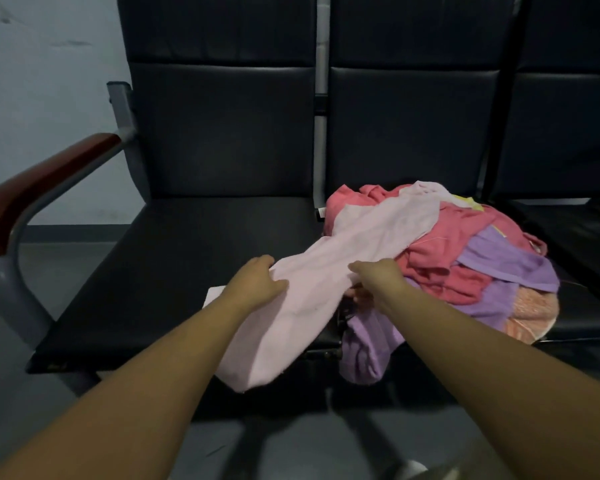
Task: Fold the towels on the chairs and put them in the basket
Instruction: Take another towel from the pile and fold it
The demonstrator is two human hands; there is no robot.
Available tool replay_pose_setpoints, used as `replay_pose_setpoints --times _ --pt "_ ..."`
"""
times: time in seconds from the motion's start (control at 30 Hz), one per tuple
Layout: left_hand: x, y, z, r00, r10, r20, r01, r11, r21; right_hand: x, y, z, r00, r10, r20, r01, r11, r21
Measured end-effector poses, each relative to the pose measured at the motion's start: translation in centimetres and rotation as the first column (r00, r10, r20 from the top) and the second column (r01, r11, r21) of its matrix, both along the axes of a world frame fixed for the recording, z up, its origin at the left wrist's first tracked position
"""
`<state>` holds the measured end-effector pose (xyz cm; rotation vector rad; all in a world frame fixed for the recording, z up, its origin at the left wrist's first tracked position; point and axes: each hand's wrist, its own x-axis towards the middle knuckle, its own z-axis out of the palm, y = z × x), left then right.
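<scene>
Pale pink terry ran between both hands: the pale pink towel (pixel 343 258) lay stretched from the top of the pile (pixel 430 258) down across the gap between two seats, its lower end hanging past the front edge. On my feed the left hand (pixel 257 282) reached in with the forearm nearly straight and the knuckles up. Its fingers were curled over the towel's left edge and the thumb lay against the cloth, so it had a pinch on that edge. The right hand (pixel 378 275) came in almost parallel, across the towel's width from the left. Its wrist was bent down and its fingers curled into the right edge. Their tips were hidden under the fabric, but the cloth bunched at the grip.

Behind the right hand the pile sat on the middle chair (pixel 409 126). It held a coral towel (pixel 458 226), a purple towel (pixel 513 271) spilling toward the front, and an orange towel (pixel 534 317) at the near right. The left chair (pixel 160 258) showed its black seat beneath the left hand, with a reddish wooden armrest (pixel 39 188) on its outer side.
</scene>
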<state>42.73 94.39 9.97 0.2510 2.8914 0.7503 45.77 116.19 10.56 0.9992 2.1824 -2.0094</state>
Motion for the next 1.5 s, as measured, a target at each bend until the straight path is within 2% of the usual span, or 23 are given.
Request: replay_pose_setpoints --times 0.1,0.17,0.23,0.3,0.4,0.43,0.47,0.53,0.57,0.6,0.63,0.7,0.77,0.83,0.87,0.9,1.03,1.1,1.17,1.3,1.37,1.5 --pt "-0.5 0.9 -1.3 0.999 -0.024 0.034 0.028 0.991 -0.133 -0.5 0.1 -1.2 0.997 -0.075 -0.030 0.071 0.991 -0.115" --pt "-0.9 0.6 -1.2 1.000 0.012 -0.008 -0.013 0.993 -0.121 -0.7 0.2 -1.2 0.995 -0.035 -0.093 0.023 0.992 -0.127" --pt "-1.2 0.2 -0.5 0.997 0.045 -0.064 -0.046 0.999 -0.018 -0.9 0.0 -0.3 0.977 0.019 -0.210 -0.039 0.995 -0.091" --pt "-1.0 -0.3 0.5 0.990 0.085 -0.112 -0.068 0.987 0.148 -1.2 -0.5 1.1 0.954 0.054 -0.296 -0.079 0.994 -0.076" --pt "-0.4 -1.1 2.7 0.990 0.127 -0.061 -0.092 0.909 0.407 -1.5 -1.9 3.0 0.920 0.106 -0.378 -0.143 0.987 -0.072" --pt "-0.1 -1.2 3.5 0.989 0.145 0.001 -0.126 0.857 0.499 -1.5 -2.4 3.5 0.908 0.133 -0.397 -0.172 0.983 -0.065" --pt "0.3 -1.4 4.3 0.981 0.162 0.106 -0.193 0.767 0.612 -1.3 -3.0 4.0 0.895 0.162 -0.416 -0.209 0.975 -0.071" --pt "1.1 -1.9 5.6 0.918 0.075 0.391 -0.379 0.460 0.803 -0.8 -4.1 5.2 0.864 0.216 -0.455 -0.309 0.941 -0.140" --pt "1.7 -2.3 6.2 0.869 -0.022 0.494 -0.463 0.313 0.829 -0.5 -4.7 5.8 0.849 0.241 -0.470 -0.363 0.912 -0.189" --pt "2.1 -2.7 6.7 0.819 -0.116 0.563 -0.528 0.233 0.817 -0.3 -5.3 6.3 0.839 0.263 -0.476 -0.404 0.888 -0.220" --pt "2.5 -2.9 7.1 0.771 -0.193 0.607 -0.570 0.216 0.793 -0.1 -5.7 6.7 0.834 0.280 -0.475 -0.427 0.874 -0.234" --pt "3.3 -3.3 7.5 0.680 -0.302 0.668 -0.614 0.263 0.744 0.2 -6.3 7.1 0.844 0.304 -0.443 -0.447 0.855 -0.265" --pt "3.9 -3.6 7.8 0.622 -0.335 0.707 -0.604 0.369 0.706 0.4 -6.4 7.4 0.854 0.351 -0.384 -0.480 0.816 -0.321" --pt "4.1 -3.8 8.1 0.632 -0.287 0.720 -0.554 0.482 0.679 0.5 -6.3 7.3 0.854 0.400 -0.331 -0.506 0.784 -0.359" --pt "4.1 -3.9 8.1 0.658 -0.242 0.713 -0.549 0.494 0.674 0.4 -6.2 7.2 0.861 0.397 -0.317 -0.500 0.774 -0.388" --pt "3.9 -4.0 7.9 0.687 -0.191 0.701 -0.567 0.463 0.681 0.4 -6.1 7.3 0.871 0.379 -0.312 -0.485 0.762 -0.429" --pt "3.3 -4.7 7.4 0.793 -0.077 0.604 -0.577 0.222 0.786 -0.1 -5.0 6.9 0.911 0.306 -0.277 -0.411 0.734 -0.541" --pt "3.1 -5.5 7.3 0.794 -0.037 0.607 -0.592 0.178 0.786 -0.4 -4.4 6.5 0.923 0.294 -0.247 -0.383 0.733 -0.562" --pt "3.0 -6.3 7.3 0.777 -0.051 0.627 -0.608 0.198 0.769 -0.6 -4.0 6.1 0.931 0.275 -0.239 -0.363 0.748 -0.556" --pt "3.5 -6.5 7.3 0.738 -0.133 0.661 -0.561 0.424 0.711 -0.8 -4.2 5.7 0.927 0.289 -0.239 -0.372 0.786 -0.493" --pt "3.5 -6.2 7.3 0.740 -0.132 0.659 -0.565 0.410 0.716 -0.9 -4.7 5.6 0.908 0.335 -0.253 -0.417 0.786 -0.456" --pt "3.4 -5.8 7.5 0.749 -0.087 0.657 -0.609 0.299 0.735 -1.3 -5.2 5.2 0.882 0.363 -0.302 -0.457 0.814 -0.359"
